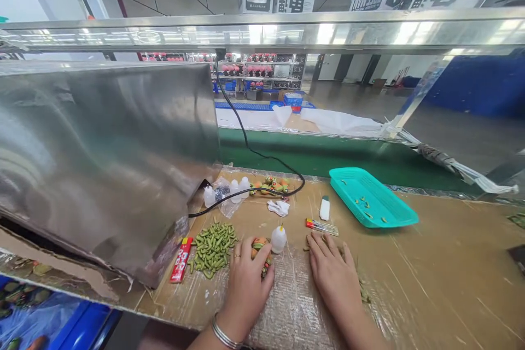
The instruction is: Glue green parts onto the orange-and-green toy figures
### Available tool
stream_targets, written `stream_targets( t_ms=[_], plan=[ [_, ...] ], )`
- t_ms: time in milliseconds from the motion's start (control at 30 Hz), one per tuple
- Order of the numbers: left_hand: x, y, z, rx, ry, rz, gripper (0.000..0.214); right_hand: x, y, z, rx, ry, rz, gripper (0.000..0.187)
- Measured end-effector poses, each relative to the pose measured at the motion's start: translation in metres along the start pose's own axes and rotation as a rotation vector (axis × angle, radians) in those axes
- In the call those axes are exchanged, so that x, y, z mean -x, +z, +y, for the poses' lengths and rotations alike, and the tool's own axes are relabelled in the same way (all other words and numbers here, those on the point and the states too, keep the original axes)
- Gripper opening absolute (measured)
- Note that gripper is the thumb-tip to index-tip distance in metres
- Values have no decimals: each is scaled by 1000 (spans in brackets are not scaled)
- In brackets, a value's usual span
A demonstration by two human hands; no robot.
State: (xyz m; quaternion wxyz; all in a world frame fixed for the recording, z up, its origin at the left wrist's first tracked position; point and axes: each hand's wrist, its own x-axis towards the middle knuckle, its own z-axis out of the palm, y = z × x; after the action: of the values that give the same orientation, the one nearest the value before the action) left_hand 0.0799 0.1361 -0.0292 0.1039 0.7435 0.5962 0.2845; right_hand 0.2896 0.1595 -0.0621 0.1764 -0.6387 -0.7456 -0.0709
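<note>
Inspection found your left grip [246,287] narrowed around a small orange-and-green figurine [260,246], with the fingers curled over it and the piece held low against the table [430,268]. The figurine sat at the grip's 12 o'clock, at the fingertip end. Its stubby long axis ran roughly from 12 to 6, although the fingers hid part of it and that reading was not firm. Your right grip [334,279] lay wide open, palm down, holding nothing visible, off to the figurine's 3 o'clock, so the left was clearly the nearer. A white squeeze bottle [279,239] stood just beside the figurine at 2 o'clock, and a heap of green bean-shaped pieces [212,249] lay near the left grip at 10 o'clock.
</note>
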Motion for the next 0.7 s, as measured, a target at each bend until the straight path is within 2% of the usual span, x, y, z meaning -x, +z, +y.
stream_targets(
  t_ms=[67,133,300,367,467,600,700],
  plan=[
    [1,1,-1,24,10,10,35,1,-5,3,-28,22,19,35],
    [3,2,-2,43,16,16,37,-1,-11,-6,-93,31,38,35],
    [5,4,-2,60,28,32,37,-19,-9,-56,-372,-23,31,52],
    [5,4,-2,56,30,48,38,-26,1,-68,-452,0,37,46],
    [3,4,0,55,42,71,42,-32,17,-66,-510,81,85,34],
    [-9,10,6,67,82,92,40,-34,31,-55,-540,210,210,38],
    [-20,14,13,85,124,116,32,-33,34,-52,-566,245,267,43]
  ],
)
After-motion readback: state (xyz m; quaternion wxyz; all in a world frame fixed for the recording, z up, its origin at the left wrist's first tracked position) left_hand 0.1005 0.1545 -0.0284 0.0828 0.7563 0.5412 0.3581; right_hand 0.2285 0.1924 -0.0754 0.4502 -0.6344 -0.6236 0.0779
